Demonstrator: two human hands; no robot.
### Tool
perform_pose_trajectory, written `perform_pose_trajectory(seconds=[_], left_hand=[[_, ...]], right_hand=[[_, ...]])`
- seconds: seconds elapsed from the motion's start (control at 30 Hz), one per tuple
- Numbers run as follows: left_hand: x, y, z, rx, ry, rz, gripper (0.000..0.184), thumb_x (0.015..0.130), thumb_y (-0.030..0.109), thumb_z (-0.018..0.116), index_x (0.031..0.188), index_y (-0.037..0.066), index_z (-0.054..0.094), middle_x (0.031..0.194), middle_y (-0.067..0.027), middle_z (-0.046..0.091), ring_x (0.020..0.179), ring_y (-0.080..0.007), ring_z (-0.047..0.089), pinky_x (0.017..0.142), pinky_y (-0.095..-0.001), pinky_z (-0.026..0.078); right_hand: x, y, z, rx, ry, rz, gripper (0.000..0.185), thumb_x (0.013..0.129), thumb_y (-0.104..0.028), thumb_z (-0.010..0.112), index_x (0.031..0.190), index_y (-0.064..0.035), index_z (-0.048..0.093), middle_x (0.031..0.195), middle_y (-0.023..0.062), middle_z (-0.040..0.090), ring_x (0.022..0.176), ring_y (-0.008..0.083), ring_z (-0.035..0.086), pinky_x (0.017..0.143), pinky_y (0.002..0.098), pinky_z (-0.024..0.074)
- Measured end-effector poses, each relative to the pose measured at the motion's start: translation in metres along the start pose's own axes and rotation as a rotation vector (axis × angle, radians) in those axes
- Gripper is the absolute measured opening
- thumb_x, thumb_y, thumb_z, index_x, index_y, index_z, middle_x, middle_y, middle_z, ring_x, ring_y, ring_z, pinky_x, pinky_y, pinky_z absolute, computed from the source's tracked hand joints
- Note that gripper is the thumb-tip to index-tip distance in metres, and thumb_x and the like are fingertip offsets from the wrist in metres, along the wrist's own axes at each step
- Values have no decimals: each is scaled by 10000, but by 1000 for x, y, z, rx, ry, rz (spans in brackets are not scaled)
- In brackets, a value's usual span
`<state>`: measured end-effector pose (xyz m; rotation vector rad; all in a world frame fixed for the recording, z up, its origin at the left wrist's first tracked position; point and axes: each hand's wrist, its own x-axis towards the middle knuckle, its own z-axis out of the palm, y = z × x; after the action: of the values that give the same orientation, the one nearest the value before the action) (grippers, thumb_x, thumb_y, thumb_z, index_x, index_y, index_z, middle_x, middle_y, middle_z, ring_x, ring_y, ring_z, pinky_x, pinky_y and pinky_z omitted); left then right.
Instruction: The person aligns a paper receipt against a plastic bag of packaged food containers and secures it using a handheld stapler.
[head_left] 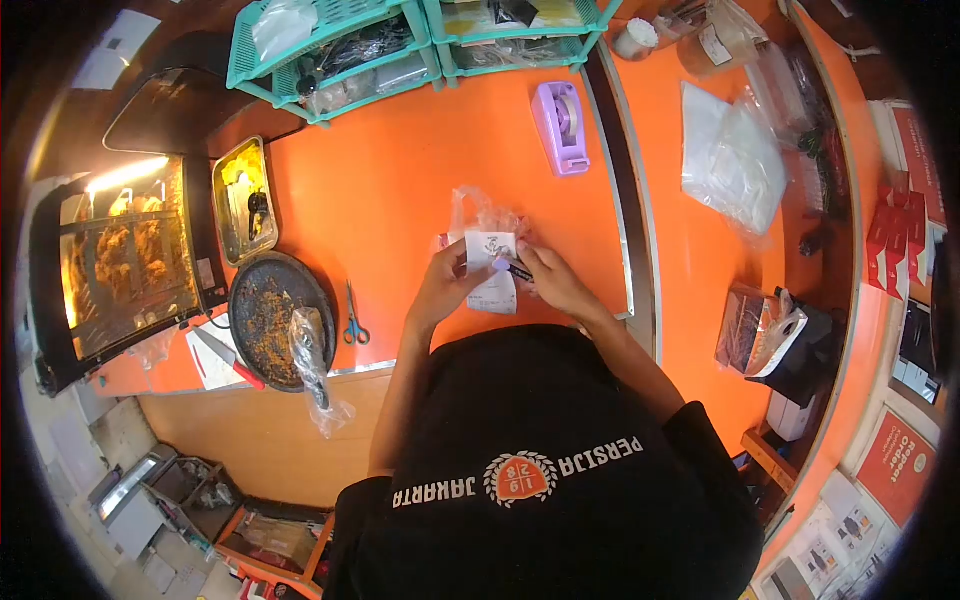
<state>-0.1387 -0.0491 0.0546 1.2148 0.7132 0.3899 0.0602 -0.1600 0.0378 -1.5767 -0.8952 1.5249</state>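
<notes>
My left hand [443, 284] pinches the left edge of a white printed receipt [492, 298], which lies against a clear plastic bag [474, 208]. Some red shows through the bag behind the paper. My right hand [553, 279] is closed around a small dark tool with a lavender end [512, 267], held over the receipt's right side; its kind is too small to make out. Both hands are close together above the orange counter [400, 190], just in front of my body. Part of the bag is hidden by the paper and my fingers.
Blue-handled scissors [355, 318] and a round dark stone mortar [262, 310] with crumbs sit at left, near a knife [228, 355], a metal tray [232, 235] and a lit food warmer [130, 260]. Green racks [345, 75] and a purple tape dispenser [562, 130] stand behind; plastic bags [735, 165] lie right.
</notes>
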Motion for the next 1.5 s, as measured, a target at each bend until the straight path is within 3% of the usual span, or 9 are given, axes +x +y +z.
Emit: perform_pose_trajectory(seconds=[0.17, 0.23, 0.37, 0.47, 0.57, 0.63, 0.93, 1.2, 1.5], left_hand=[[0, 0, 13, 116, 66, -6, 327, 888, 61, 767, 1182, -10, 644, 1078, -70, 731, 993, -148, 687, 878, -346, 567], [3, -1, 9, 178, 98, -40, 332, 880, 59, 761, 1181, -17, 641, 1069, -89, 734, 980, -159, 699, 880, -345, 566], [6, -1, 4, 259, 22, -80, 353, 861, 59, 778, 1173, -38, 645, 1024, -104, 740, 942, -166, 713, 828, -350, 579], [5, 7, 4, 343, -3, -89, 360, 861, 72, 785, 1176, -48, 656, 1000, -122, 743, 930, -175, 719, 808, -353, 583], [5, 12, 6, 323, -7, -47, 346, 850, 93, 809, 1146, -37, 686, 979, -122, 749, 894, -179, 717, 791, -350, 581], [6, 14, 5, 309, 6, -27, 326, 836, 103, 828, 1113, -23, 710, 970, -113, 755, 861, -176, 714, 777, -348, 579], [10, 4, 4, 425, -22, 45, 303, 857, 167, 821, 1095, -3, 745, 880, -144, 740, 810, -227, 701, 739, -387, 545], [12, 15, -22, 536, 4, -191, 245, 835, 178, 824, 985, 1, 746, 790, -154, 719, 789, -222, 711, 730, -381, 547], [15, 14, -6, 363, 2, 11, 283, 912, 215, 775, 1069, -13, 719, 923, -120, 752, 878, -227, 724, 831, -372, 557]], right_hand=[[-7, -28, -4, 232, -119, 242, 570, 1077, -518, 513, 1375, -33, 540, 979, 91, 691, 871, 223, 654, 800, 438, 528], [-1, -19, 4, -130, -78, -245, 617, 1030, -446, 644, 1465, -48, 462, 1125, 140, 700, 1097, 242, 646, 968, 438, 504], [2, -28, -8, -206, -194, -170, 549, 1003, -346, 706, 1409, -23, 528, 1224, 184, 681, 1226, 237, 609, 1049, 406, 471], [3, -44, -19, -239, -358, -207, 493, 1016, -377, 680, 1317, 5, 600, 1034, 122, 689, 1053, 204, 642, 945, 394, 502], [6, -47, -31, -338, -440, 106, 406, 1036, -422, 642, 1115, -24, 660, 780, 6, 570, 730, 126, 577, 671, 341, 488], [10, -38, -35, -153, -533, 253, 392, 1049, -478, 606, 984, -91, 619, 659, -85, 359, 528, 57, 358, 475, 284, 302], [9, -34, -51, 70, -580, 382, 357, 1069, -417, 600, 852, -146, 515, 649, -108, 313, 516, 29, 246, 464, 239, 188], [-4, -28, -105, -253, -552, 296, 313, 1063, -402, 612, 982, -99, 620, 700, -99, 336, 608, 36, 328, 516, 256, 272], [-25, -73, -115, -339, -514, 217, 385, 1069, -458, 578, 939, -97, 613, 735, -103, 355, 640, 44, 327, 560, 258, 283]])
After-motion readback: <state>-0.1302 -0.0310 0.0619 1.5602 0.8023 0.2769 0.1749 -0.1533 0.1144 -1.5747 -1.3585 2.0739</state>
